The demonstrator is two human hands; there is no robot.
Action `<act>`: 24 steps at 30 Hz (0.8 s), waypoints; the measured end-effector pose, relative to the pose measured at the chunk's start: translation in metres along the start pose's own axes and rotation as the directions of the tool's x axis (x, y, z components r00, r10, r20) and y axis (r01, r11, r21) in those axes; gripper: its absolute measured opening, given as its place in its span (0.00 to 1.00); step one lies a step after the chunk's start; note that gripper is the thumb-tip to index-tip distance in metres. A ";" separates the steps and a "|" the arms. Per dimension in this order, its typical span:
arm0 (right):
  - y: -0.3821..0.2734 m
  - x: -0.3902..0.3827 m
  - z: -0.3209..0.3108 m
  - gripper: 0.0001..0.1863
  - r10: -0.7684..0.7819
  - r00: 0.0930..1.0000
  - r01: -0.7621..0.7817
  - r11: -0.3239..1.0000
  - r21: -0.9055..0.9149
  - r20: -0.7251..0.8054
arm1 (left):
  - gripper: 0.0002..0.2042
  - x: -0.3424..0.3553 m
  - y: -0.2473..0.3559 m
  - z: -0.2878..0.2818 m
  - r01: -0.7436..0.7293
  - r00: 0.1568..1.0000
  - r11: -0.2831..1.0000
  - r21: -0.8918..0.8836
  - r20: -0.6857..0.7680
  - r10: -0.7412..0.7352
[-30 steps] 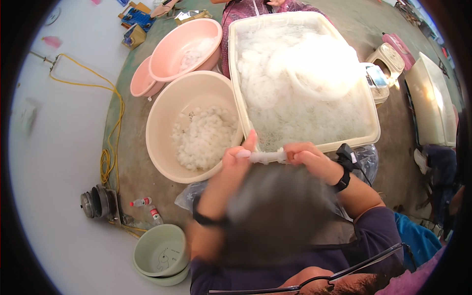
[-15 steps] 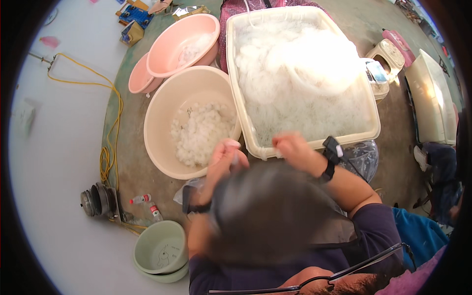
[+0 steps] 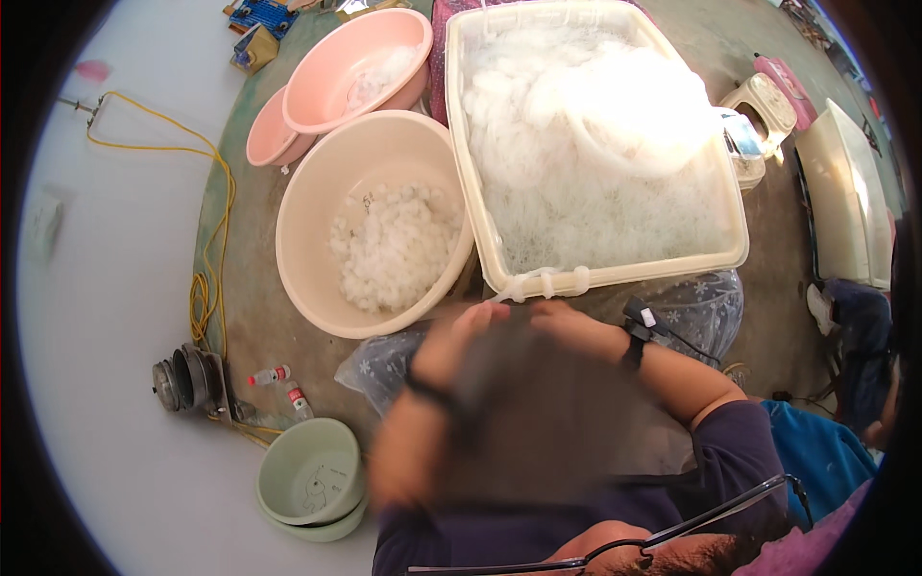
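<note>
My left hand (image 3: 463, 331) is smeared by motion beside the near left corner of a cream rectangular tub (image 3: 663, 276). My right hand (image 3: 581, 328) is just below the tub's near rim, its fingers bent inward; a blurred dark shape (image 3: 547, 403) hides their tips and anything in them. White wet strips (image 3: 547, 281) hang over that rim, and one strand trails toward my left fingertips. Fluffy white fibre (image 3: 519, 125) lies heaped in the tub, glaring in sunlight at the right. In the round cream basin (image 3: 305, 226) to the left sits a pile of small white cocoon-like lumps (image 3: 394, 250).
Two pink basins (image 3: 303, 82) stand at the far left, white stuff in the larger. Nearer are stacked green basins (image 3: 288, 480), small bottles (image 3: 298, 398), metal pots (image 3: 182, 379) and a yellow cable (image 3: 229, 221). At right stands a pale bin (image 3: 836, 197); another person's leg (image 3: 855, 326) shows nearby.
My left hand has moved right, away from the round basin, toward my right hand. My right hand has dropped slightly below the rim, where the white strips now show. The view has shifted a little.
</note>
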State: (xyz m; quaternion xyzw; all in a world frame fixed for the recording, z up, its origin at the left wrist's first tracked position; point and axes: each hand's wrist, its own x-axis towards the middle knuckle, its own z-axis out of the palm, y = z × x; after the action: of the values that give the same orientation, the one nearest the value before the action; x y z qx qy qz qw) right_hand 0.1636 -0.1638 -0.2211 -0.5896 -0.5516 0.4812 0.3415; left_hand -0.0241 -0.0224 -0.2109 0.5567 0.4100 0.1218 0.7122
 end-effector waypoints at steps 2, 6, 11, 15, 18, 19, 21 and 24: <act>0.018 0.009 0.004 0.30 -0.171 0.979 0.160 0.982 -0.105 -0.115 | 0.12 0.003 0.000 0.004 -0.276 0.960 0.890 0.362 0.058 0.274; 0.024 0.013 0.017 0.32 -0.242 0.967 0.253 0.953 0.168 -0.080 | 0.10 0.006 -0.012 0.014 -0.236 0.970 0.959 0.157 0.095 0.223; 0.007 -0.025 -0.002 0.23 -0.008 0.996 -0.007 0.982 0.186 0.084 | 0.09 -0.008 -0.026 0.002 -0.001 1.000 0.993 -0.116 -0.008 0.000; -0.035 -0.035 -0.039 0.14 -0.023 0.999 0.029 0.980 -0.197 0.030 | 0.06 -0.019 0.015 0.003 -0.166 0.985 0.962 -0.217 0.018 0.174; -0.085 -0.028 -0.069 0.12 0.082 0.990 -0.071 0.992 0.102 -0.117 | 0.04 -0.025 0.084 0.002 -0.137 0.986 0.990 -0.041 0.095 0.140; -0.100 -0.017 -0.076 0.14 -0.126 0.972 0.121 0.992 -0.041 -0.197 | 0.04 -0.032 0.109 -0.001 -0.088 0.990 0.994 0.059 0.114 0.081; -0.123 0.002 -0.076 0.20 -0.442 0.875 0.362 0.868 -0.340 -0.197 | 0.02 -0.052 0.155 0.000 -0.256 0.966 0.963 0.086 0.070 0.251; -0.124 0.018 -0.062 0.31 -0.545 0.832 0.375 0.687 -0.623 -0.100 | 0.03 -0.113 0.222 -0.026 -0.551 0.781 0.826 0.115 -0.279 0.559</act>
State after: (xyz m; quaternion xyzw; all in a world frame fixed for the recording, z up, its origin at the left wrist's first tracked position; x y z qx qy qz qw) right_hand 0.1809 -0.1188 -0.0901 -0.5665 -0.7484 0.0999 0.3301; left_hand -0.0516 0.0022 0.0366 0.6369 0.3328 0.4036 0.5663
